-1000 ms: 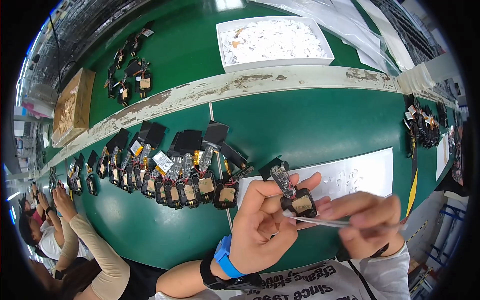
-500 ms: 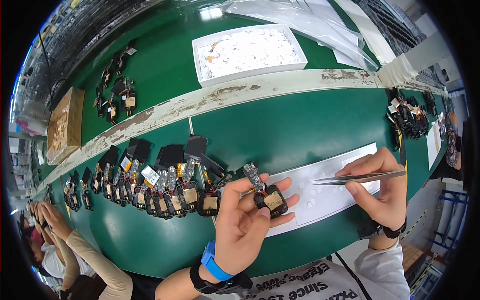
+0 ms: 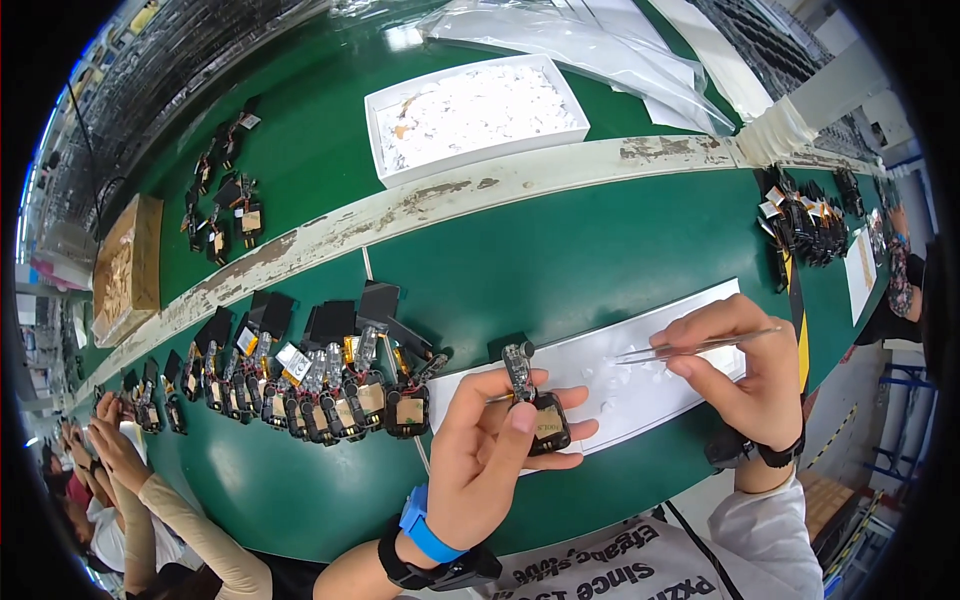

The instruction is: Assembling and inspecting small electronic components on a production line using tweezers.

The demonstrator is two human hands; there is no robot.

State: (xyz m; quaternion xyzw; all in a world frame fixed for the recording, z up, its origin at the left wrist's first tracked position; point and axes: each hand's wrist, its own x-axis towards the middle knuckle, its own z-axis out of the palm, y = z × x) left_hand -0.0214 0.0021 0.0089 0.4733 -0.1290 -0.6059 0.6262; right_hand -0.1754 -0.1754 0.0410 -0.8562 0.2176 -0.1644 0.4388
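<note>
My left hand (image 3: 478,450) pinches a small black device housing (image 3: 549,422) with a tan pad on its face. A narrow circuit board (image 3: 518,368) sticks up from the housing, and my thumb lies near where the two meet. In my right hand (image 3: 752,380) a pair of metal tweezers (image 3: 700,345) points left, its tips just above a white sheet (image 3: 640,425). Small whitish pieces (image 3: 612,380) lie scattered on that sheet below the tips. Whether the tips grip anything is too small to tell.
Left of my left hand stands a row of similar black devices (image 3: 345,405); more (image 3: 805,225) are piled at the far right. Beyond the pale ledge (image 3: 480,190) sit a white box of paper scraps (image 3: 480,115) and a cardboard box (image 3: 130,270). A co-worker's arms (image 3: 190,510) are at left.
My left thumb has shifted up the device toward its circuit board, and the housing has turned a little. My right hand has turned, so the tweezers show narrower. The whole view has shifted slightly.
</note>
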